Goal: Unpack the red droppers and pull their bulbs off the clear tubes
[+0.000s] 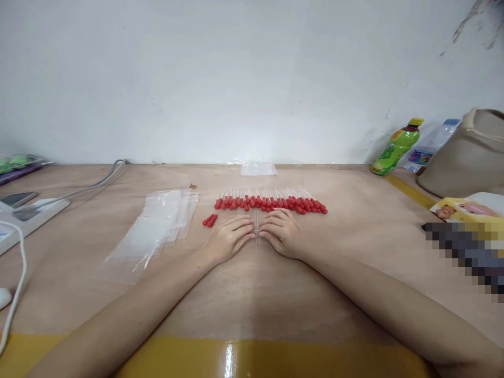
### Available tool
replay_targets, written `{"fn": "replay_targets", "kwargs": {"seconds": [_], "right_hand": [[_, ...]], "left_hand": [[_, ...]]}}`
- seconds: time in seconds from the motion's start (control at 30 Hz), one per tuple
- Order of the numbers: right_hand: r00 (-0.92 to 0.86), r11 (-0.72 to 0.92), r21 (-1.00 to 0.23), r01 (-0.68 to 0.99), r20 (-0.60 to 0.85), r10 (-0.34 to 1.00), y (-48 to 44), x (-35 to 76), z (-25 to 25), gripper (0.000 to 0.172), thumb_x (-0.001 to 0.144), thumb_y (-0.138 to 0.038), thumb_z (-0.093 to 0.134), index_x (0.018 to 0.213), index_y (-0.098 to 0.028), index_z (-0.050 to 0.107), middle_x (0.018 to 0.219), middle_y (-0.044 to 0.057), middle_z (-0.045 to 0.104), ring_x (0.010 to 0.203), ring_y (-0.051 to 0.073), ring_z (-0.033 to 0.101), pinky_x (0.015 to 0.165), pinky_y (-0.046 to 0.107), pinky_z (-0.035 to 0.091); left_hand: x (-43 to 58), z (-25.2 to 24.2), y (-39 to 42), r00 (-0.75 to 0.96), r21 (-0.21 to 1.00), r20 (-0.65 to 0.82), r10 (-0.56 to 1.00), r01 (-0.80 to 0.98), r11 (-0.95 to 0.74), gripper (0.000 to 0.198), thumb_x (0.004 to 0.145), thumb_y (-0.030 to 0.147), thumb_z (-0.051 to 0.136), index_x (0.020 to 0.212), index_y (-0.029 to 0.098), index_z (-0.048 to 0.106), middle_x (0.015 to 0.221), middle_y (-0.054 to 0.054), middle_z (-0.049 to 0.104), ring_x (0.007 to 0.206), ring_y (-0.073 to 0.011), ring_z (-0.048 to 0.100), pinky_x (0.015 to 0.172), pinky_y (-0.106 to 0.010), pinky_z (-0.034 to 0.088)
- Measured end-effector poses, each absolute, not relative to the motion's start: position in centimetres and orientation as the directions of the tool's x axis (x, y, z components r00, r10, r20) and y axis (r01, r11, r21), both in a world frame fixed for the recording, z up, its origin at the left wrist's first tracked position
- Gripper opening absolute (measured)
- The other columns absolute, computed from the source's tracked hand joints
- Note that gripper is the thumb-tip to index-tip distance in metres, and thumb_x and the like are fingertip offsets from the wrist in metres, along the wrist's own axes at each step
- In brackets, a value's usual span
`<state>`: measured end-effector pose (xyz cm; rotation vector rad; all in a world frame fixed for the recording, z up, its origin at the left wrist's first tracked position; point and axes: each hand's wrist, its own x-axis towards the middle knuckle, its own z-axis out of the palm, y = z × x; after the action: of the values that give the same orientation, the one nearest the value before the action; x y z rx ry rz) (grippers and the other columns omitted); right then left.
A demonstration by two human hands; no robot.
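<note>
My left hand [232, 239] and my right hand [283, 233] meet at the middle of the table, fingers pressed together. Between their fingertips is a clear plastic bag [257, 223], see-through and mostly covered by the fingers. Just beyond the hands lies a row of thin white sticks with red tips [268, 202], the tips toward me. Two short red-tipped pieces [210, 220] lie apart from the row, beside my left hand. Further left, several flat clear plastic bags [153, 226] overlap in a fanned stack.
Another clear bag [259, 169] lies against the wall. On the right are a green bottle [397, 147], a clear bottle [433, 144], a beige bin [452, 157] and a yellow packet [460, 210]. A white power strip [35, 223] and cables [21, 273] occupy the left side.
</note>
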<state>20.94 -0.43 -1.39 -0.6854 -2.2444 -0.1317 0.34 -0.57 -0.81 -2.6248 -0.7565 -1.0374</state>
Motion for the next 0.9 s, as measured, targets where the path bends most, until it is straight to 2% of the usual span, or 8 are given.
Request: {"fn": "replay_targets", "kwargs": {"seconds": [0.17,0.3,0.57,0.9], "right_hand": [[-0.594,0.872,-0.131,0.472,0.684,0.425,-0.2,20.7,-1.8,0.017,0.085,-0.028,0.051,0.093,-0.019,0.062,0.091,0.003,0.067,0.095,0.017,0.054,0.089,0.037,0.038],[-0.581,0.882,-0.15,0.446,0.701,0.413,0.0,20.5,-2.0,0.017,0.086,-0.025,0.047,0.09,-0.018,0.063,0.091,0.005,0.067,0.096,0.017,0.055,0.085,0.035,0.043],[-0.562,0.919,-0.137,0.369,0.755,0.337,-0.4,20.3,-2.1,0.015,0.086,-0.018,0.044,0.088,-0.016,0.06,0.085,0.007,0.067,0.089,0.016,0.059,0.082,0.032,0.05],[-0.602,0.925,-0.052,0.375,0.745,0.286,-0.8,20.7,-1.8,0.012,0.086,-0.014,0.045,0.09,-0.016,0.056,0.086,0.007,0.067,0.093,0.016,0.06,0.089,0.033,0.048]], "left_hand": [[0.4,-0.8,-0.7,0.627,-0.059,0.702,0.337,0.523,-0.851,0.019,0.083,0.024,0.054,0.098,0.015,0.062,0.099,-0.007,0.066,0.095,-0.0179,0.061,0.086,-0.034,0.051],[0.5,-0.6,-0.9,0.628,-0.079,0.704,0.333,0.535,-0.841,0.023,0.083,0.024,0.054,0.104,0.015,0.059,0.104,-0.007,0.065,0.102,-0.0186,0.058,0.088,-0.035,0.05],[0.4,-0.3,-1.1,0.678,-0.208,0.686,0.264,0.53,-0.822,0.014,0.083,0.02,0.054,0.094,0.013,0.06,0.102,-0.008,0.066,0.1,-0.0185,0.06,0.091,-0.037,0.047],[0.0,0.1,-1.6,0.7,-0.15,0.628,0.342,0.539,-0.829,0.012,0.085,0.021,0.05,0.089,0.015,0.06,0.095,-0.006,0.068,0.099,-0.0182,0.06,0.092,-0.038,0.044]]}}
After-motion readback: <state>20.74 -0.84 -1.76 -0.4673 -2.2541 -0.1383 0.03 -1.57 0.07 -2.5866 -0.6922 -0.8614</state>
